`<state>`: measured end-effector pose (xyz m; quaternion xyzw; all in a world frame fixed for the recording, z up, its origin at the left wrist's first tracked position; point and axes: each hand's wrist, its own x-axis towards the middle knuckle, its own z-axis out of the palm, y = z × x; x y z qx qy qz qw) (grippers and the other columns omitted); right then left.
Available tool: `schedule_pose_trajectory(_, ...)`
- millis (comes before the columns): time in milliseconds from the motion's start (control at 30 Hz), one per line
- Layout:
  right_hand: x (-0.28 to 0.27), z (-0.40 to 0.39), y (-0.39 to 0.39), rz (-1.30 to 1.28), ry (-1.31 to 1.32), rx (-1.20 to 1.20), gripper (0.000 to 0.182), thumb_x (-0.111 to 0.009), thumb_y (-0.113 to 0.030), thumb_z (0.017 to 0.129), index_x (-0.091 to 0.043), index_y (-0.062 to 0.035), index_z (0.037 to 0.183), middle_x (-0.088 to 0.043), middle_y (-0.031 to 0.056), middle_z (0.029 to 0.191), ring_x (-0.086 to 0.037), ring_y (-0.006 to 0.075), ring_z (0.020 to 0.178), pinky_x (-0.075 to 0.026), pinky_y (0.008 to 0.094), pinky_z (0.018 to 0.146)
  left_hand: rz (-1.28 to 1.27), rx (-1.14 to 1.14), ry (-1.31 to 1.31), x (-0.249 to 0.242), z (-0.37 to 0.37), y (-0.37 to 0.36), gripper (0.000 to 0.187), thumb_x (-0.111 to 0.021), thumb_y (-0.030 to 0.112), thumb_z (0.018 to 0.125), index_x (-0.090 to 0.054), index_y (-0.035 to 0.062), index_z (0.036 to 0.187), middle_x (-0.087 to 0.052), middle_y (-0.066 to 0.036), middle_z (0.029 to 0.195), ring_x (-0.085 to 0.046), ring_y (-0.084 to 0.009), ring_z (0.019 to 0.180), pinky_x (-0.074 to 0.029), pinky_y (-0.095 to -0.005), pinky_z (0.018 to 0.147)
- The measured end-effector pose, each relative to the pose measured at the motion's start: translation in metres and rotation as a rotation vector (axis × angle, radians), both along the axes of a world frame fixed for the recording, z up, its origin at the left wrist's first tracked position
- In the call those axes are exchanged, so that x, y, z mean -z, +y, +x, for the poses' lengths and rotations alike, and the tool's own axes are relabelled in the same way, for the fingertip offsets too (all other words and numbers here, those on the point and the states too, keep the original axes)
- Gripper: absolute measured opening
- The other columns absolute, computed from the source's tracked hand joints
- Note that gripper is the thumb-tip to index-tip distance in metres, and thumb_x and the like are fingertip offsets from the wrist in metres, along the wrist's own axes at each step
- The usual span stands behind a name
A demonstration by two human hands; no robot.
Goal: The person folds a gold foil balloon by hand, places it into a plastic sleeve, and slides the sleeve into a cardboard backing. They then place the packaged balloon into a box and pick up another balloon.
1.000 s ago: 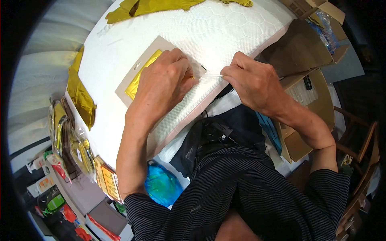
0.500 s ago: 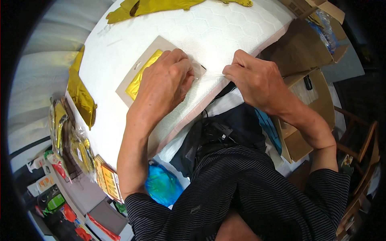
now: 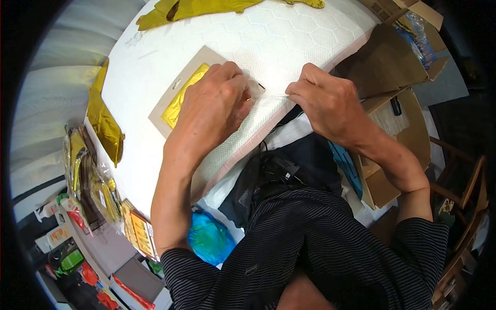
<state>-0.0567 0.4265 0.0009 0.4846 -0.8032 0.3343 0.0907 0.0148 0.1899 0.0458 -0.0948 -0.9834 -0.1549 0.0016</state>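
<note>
A flat packet [image 3: 182,99] with a grey-beige border and folded gold foil lies on the white quilted surface [image 3: 289,39]. My left hand [image 3: 219,98] is over its right part, fingers curled and closed on the clear end of the packet. To the right, my right hand [image 3: 323,98] pinches the tip of a thin, clear strip of film [image 3: 276,95] that stretches between the two hands. My left palm hides part of the packet. Gold foil pieces lie at the top [image 3: 201,11] and at the left edge [image 3: 103,119].
Open cardboard boxes [image 3: 385,194] stand at the right. Clear-bagged gold items [image 3: 103,194] and an orange printed card pack [image 3: 138,232] hang at the left edge. A blue-green plastic bag [image 3: 209,237] is below my left forearm. A wooden chair [image 3: 467,186] is far right.
Both hands hold nearly the same places. The film between them shows slightly more clearly as a taut strip.
</note>
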Motion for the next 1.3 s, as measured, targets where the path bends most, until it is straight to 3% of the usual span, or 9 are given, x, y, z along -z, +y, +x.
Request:
schedule_pose_trajectory(667, -0.011, -0.007, 0.002, 0.143, 0.018, -0.045, 0.007, -0.068, 0.000, 0.088, -0.071, 0.0022, 0.094, -0.056, 0.0106, 0.083, -0.061, 0.0259, 0.066, -0.049, 0.0377, 0.058, -0.037, 0.002, 0.029, 0.000, -0.003, 0.007, 0.008, -0.071, 0.004, 0.083, -0.069, -0.0036, 0.080, -0.067, -0.016, 0.102, -0.065, -0.0328, 0.095, -0.056, -0.0439, 0.082)
schedule_pose_trajectory(900, -0.008, 0.002, 0.001, 0.141, 0.004, 0.006, 0.009, -0.071, -0.002, 0.089, -0.072, 0.0017, 0.096, -0.057, 0.0105, 0.086, -0.064, 0.0265, 0.067, -0.051, 0.0380, 0.060, -0.048, 0.017, 0.046, -0.001, -0.004, 0.005, 0.008, -0.073, 0.004, 0.083, -0.069, -0.0031, 0.085, -0.068, -0.017, 0.100, -0.065, -0.0343, 0.095, -0.056, -0.0443, 0.083)
schedule_pose_trajectory(1000, -0.005, 0.004, 0.003, 0.115, -0.009, 0.010, 0.009, -0.071, -0.004, 0.090, -0.072, 0.0015, 0.098, -0.057, 0.0110, 0.087, -0.064, 0.0277, 0.067, -0.051, 0.0386, 0.060, 0.066, 0.002, 0.005, -0.002, -0.003, -0.002, 0.011, -0.076, 0.005, 0.084, -0.071, -0.0027, 0.090, -0.069, -0.018, 0.101, -0.066, -0.0355, 0.096, -0.056, -0.0440, 0.085)
schedule_pose_trajectory(1067, -0.003, 0.005, 0.002, 0.102, -0.009, 0.013, 0.009, -0.072, -0.004, 0.090, -0.072, 0.0013, 0.098, -0.057, 0.0112, 0.087, -0.064, 0.0282, 0.067, -0.051, 0.0390, 0.061, 0.034, 0.027, -0.001, -0.002, -0.002, -0.005, 0.013, -0.079, 0.006, 0.086, -0.073, 0.0022, 0.097, -0.069, -0.013, 0.107, -0.071, -0.0262, 0.084, -0.060, -0.0369, 0.080)
schedule_pose_trajectory(1100, -0.002, 0.005, 0.001, 0.090, -0.010, 0.017, 0.010, -0.073, -0.004, 0.090, -0.071, 0.0010, 0.098, -0.057, 0.0113, 0.087, -0.064, 0.0287, 0.068, -0.051, 0.0394, 0.061, 0.033, 0.026, -0.001, -0.002, -0.002, -0.005, 0.013, -0.079, 0.006, 0.086, -0.073, 0.0022, 0.097, -0.069, -0.013, 0.107, -0.071, -0.0262, 0.084, -0.060, -0.0369, 0.080)
schedule_pose_trajectory(1167, -0.001, 0.004, 0.000, 0.081, -0.014, 0.014, 0.010, -0.073, -0.003, 0.089, -0.071, 0.0009, 0.098, -0.057, 0.0113, 0.087, -0.064, 0.0290, 0.068, -0.051, 0.0394, 0.061, 0.083, 0.002, -0.019, -0.002, -0.002, -0.003, 0.015, -0.079, 0.008, 0.084, -0.073, -0.0028, 0.093, -0.069, -0.017, 0.102, -0.067, -0.0354, 0.098, -0.055, -0.0441, 0.088)
schedule_pose_trajectory(1300, 0.002, 0.004, -0.001, 0.055, -0.025, 0.015, 0.010, -0.073, -0.003, 0.088, -0.072, -0.0003, 0.098, -0.057, 0.0113, 0.087, -0.065, 0.0289, 0.069, -0.051, 0.0394, 0.061, -0.013, 0.017, -0.048, -0.011, -0.006, 0.000, 0.015, -0.079, 0.008, 0.085, -0.073, -0.0027, 0.094, -0.069, -0.017, 0.101, -0.067, -0.0343, 0.099, -0.055, -0.0439, 0.090)
